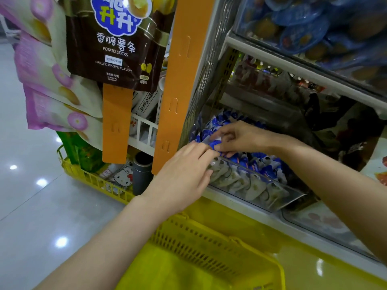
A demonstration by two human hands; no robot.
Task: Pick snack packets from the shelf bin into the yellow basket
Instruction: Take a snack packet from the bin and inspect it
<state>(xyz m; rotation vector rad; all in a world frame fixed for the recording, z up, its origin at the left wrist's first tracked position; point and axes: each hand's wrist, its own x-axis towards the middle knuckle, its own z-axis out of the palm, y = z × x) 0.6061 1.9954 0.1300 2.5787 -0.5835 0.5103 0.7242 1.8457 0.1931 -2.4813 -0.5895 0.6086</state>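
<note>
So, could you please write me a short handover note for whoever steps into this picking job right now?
Left grip: fingers fairly straight, resting on the snack packets at the front of the clear shelf bin.
Right grip: fingers curled, pinching one blue-and-white packet inside the bin.
Yellow basket: below the bin; no packets show in the part in view.
Done: nothing visibly in the basket.
Left: lift packets out and drop them into the basket.
</note>
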